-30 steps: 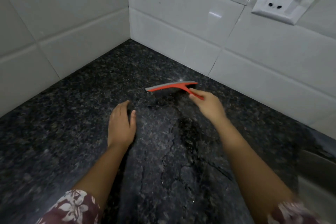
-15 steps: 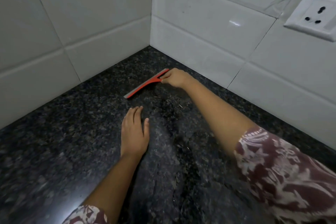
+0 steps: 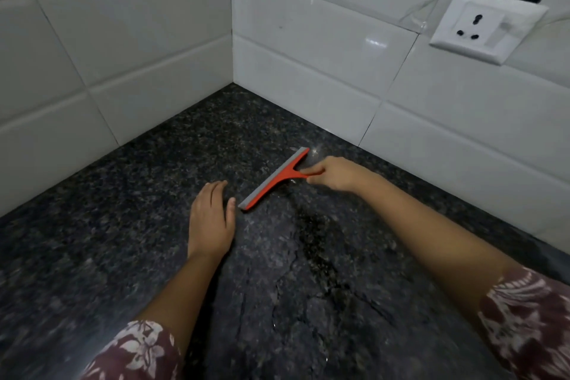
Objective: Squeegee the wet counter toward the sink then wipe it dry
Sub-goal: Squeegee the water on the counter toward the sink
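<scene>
Squeegee step: our right hand grips squeegee; left hand flat, empty, on counter. Next: drag toward sink.

This is a home kitchen corner: a dark speckled granite counter meets white glazed wall tiles, with a wall socket at upper right.

Since half a second ago the squeegee sits farther from the wall corner, drawn out along the counter. Its near blade end now lies just beside the left hand; earlier a clear gap separated them. The right hand has withdrawn from the corner with the handle. The wall socket is fully in view again.
</scene>
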